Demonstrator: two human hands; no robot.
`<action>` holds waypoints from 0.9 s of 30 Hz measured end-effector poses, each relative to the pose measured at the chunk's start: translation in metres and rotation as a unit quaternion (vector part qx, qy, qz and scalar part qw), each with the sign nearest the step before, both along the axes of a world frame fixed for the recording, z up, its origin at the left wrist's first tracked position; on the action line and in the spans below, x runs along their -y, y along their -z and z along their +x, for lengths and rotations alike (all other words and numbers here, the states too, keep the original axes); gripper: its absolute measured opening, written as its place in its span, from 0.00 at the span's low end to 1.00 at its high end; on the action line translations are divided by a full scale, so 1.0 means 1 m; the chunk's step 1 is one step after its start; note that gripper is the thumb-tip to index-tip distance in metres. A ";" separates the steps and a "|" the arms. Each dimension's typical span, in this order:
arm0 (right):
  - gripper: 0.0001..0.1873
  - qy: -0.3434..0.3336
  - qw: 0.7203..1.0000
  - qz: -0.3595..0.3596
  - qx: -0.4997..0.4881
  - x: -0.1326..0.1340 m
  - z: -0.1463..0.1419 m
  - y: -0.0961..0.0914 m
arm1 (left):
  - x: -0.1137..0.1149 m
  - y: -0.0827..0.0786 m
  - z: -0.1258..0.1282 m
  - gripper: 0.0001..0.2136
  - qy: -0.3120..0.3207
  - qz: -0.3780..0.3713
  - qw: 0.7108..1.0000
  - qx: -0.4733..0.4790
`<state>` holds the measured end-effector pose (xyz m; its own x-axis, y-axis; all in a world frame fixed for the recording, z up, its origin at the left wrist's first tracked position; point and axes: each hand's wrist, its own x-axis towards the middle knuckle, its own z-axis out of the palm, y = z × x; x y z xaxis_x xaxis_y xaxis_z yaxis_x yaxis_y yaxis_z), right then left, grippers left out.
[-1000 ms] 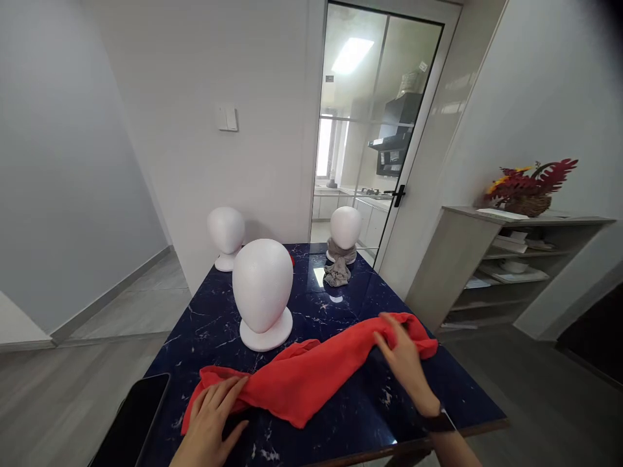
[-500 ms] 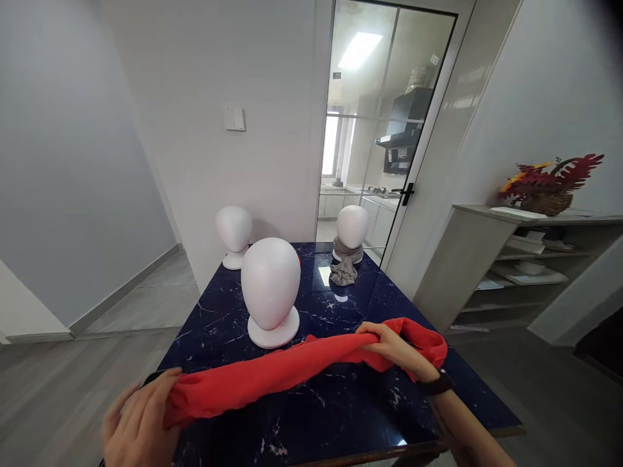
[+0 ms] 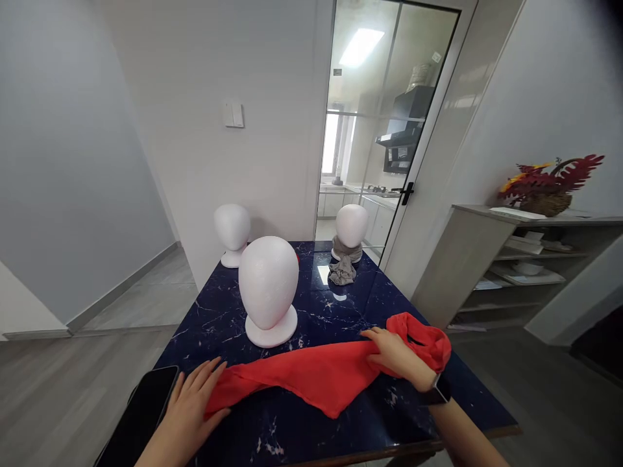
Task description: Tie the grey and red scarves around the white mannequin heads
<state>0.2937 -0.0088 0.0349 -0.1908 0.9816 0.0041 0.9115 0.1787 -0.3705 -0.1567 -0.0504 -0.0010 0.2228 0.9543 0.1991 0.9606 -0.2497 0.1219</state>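
A red scarf (image 3: 321, 373) stretches across the front of the dark blue marbled table (image 3: 287, 428), its lower edge hanging to a point. My left hand (image 3: 197, 395) rests on the scarf's left end with fingers extended and spread. Over the right part lies my right hand (image 3: 392, 352), fingers stretched out and thumb apart. Past that hand the scarf's end is bunched in a loop. Just behind the scarf stands a white foam mannequin head (image 3: 269, 282) on a round base, touched by neither hand.
Another white head (image 3: 232, 227) stands at the back left. A third head (image 3: 352, 225) at the back right wears a grey scarf (image 3: 343, 269). A black phone-like device (image 3: 146, 408) lies beside my left hand. Right of the table is a shelf unit (image 3: 452, 259).
The scarf has gone from a taut, narrow band to a wider, looser spread on the table. My left hand has moved right and its fingers have opened; my right hand has flattened.
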 end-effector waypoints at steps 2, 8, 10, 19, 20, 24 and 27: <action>0.27 -0.061 0.998 0.013 0.009 0.008 -0.022 0.002 | -0.002 -0.007 0.017 0.25 0.052 0.013 0.998 0.036; 0.20 -0.180 0.980 0.084 0.013 0.019 -0.088 0.032 | -0.016 -0.009 0.073 0.24 0.135 -0.059 0.986 0.077; 0.14 -0.176 0.979 0.100 0.019 0.018 -0.094 0.036 | -0.019 -0.005 0.082 0.23 0.153 -0.077 0.980 0.099; 0.10 -0.173 0.948 0.111 -0.242 0.021 -0.073 -0.056 | -0.009 -0.059 0.096 0.16 0.194 -0.256 0.876 0.360; 0.11 -0.178 0.945 0.128 -0.243 0.019 -0.072 -0.068 | -0.006 -0.068 0.099 0.14 0.212 -0.287 0.858 0.369; 0.11 -0.207 0.937 0.199 -0.197 0.006 -0.065 -0.112 | 0.000 -0.083 0.096 0.12 0.280 -0.446 0.769 0.364; 0.10 -0.210 0.941 0.223 -0.140 -0.004 -0.055 -0.143 | -0.004 -0.083 0.069 0.10 0.259 -0.491 0.722 0.413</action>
<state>0.2387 -0.0048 0.1775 -0.4913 0.7085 0.5066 0.6031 0.6963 -0.3890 -0.0878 -0.0460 0.0822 0.7934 0.5563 -0.2472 0.2666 0.0475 0.9626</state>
